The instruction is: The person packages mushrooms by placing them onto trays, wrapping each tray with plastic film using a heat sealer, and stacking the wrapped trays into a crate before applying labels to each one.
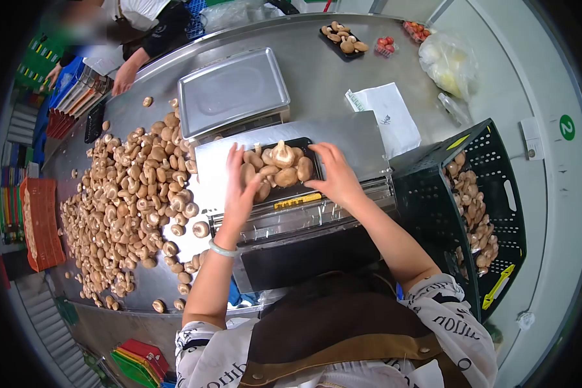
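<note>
A black tray [295, 189] filled with brown mushrooms [286, 177] rests on the metal plate of a wrapping machine [362, 139]. At the tray's left side is my left hand [241, 187], its fingers spread along the edge and over the outer mushrooms. My right hand [334, 173] is at the right end, thumb and fingers apart around the tray's corner. Both hands touch or nearly touch the tray; whether they grip it is unclear. A yellow label [297, 200] lies on the machine's front bar.
A large mushroom pile [132, 194] covers the left of the steel table. Behind the machine stands a scale [234, 90]. A green crate [433, 207] with mushrooms is at right. Another person's hand [128, 72] is at upper left. A filled tray [344, 43] sits at the back.
</note>
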